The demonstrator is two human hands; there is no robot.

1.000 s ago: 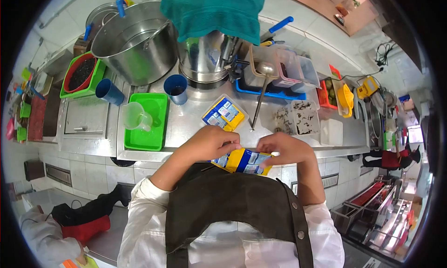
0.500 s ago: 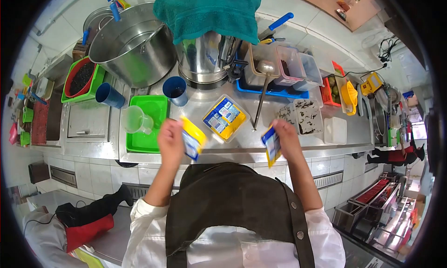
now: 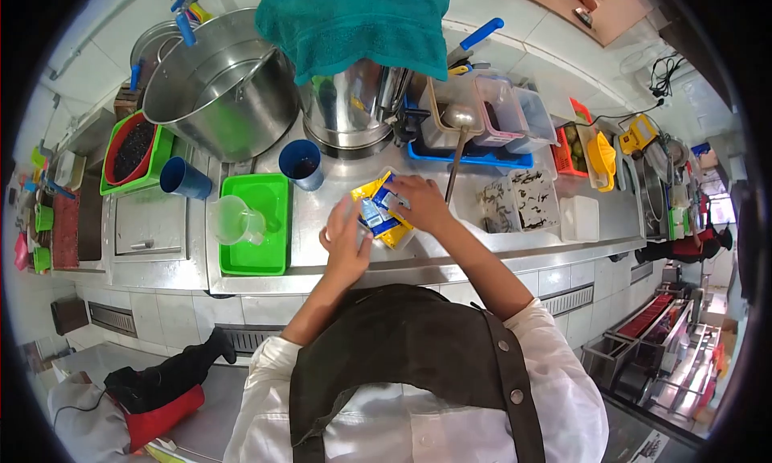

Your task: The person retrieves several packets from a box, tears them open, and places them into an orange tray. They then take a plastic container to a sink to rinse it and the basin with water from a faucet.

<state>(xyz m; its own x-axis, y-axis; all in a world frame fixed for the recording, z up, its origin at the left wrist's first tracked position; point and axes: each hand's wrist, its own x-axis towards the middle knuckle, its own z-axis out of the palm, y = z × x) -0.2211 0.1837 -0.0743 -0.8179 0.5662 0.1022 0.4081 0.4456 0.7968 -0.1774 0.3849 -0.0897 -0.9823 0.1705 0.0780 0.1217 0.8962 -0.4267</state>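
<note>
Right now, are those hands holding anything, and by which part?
The left hand and right hand flank the packets; whether and where they grip cannot be told.

Jug [image 3: 239,220] on tray [image 3: 273,258]; stockpot [image 3: 229,101] behind; sachets [image 3: 374,210] right of tray, ladle [image 3: 461,123] farther right.

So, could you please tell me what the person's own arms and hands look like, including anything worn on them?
The left hand and right hand are ungloved, and no watch or bracelet shows. The forearms are bare, below white sleeves ending near the elbows. A dark apron with round metallic studs covers the white top.
</note>
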